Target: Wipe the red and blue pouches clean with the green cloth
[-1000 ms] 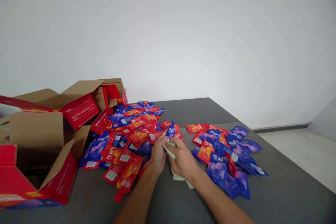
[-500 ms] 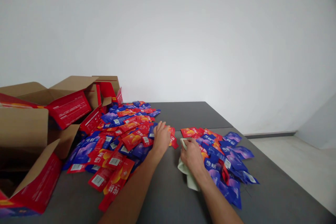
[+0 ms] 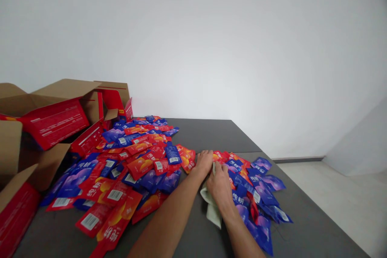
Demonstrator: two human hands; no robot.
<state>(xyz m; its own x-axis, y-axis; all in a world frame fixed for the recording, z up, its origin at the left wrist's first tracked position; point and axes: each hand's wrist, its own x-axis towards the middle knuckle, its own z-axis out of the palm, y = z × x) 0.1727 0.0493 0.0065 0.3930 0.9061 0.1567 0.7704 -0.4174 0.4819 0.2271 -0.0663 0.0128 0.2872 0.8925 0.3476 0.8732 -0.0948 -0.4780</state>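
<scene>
At lower centre, the person's right hand point(image 3: 219, 182) pinches a crumpled pale green cloth point(image 3: 214, 215) near its top, so it drapes; whether the left hand point(image 3: 205, 162), beside flat red-and-orange plastic pouches point(image 3: 219, 156), grips anything is unclear.

- Soft, even light; plain white wall point(image 3: 208, 56) brightest mid-frame, greyer toward edges.
- Upper-right corner dark.
- Wide-angle stretch at sides.
- Small print on flat red and blue pouches point(image 3: 141, 165) blurred.
</scene>
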